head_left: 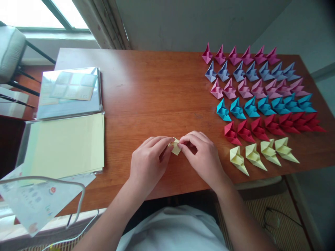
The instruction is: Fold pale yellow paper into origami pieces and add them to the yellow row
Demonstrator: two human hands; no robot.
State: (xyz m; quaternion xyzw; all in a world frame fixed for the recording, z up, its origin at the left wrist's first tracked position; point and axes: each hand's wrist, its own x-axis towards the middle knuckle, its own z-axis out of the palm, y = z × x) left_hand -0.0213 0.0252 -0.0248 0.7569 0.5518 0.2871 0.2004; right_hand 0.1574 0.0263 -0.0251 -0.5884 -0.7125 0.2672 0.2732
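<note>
Between my hands is a small piece of folded pale yellow paper [176, 147], held just above the table near its front edge. My left hand [150, 157] pinches its left side with thumb and forefinger. On the other side, my right hand [201, 155] grips the paper's right edge between thumb and fingertips. The fingers cover much of the paper, so its exact folds are hidden. To the right of my right hand stands a short row of pale yellow origami pieces [253, 157] with pointed ends.
Behind the yellow row stand rows of red [258, 129], turquoise [251, 107], pink [244, 88], lilac [238, 71] and magenta origami pieces [234, 55]. At left lie a stack of pale yellow sheets [65, 144] and a clear-covered pack [69, 108]. A white cable [83, 195] loops at lower left.
</note>
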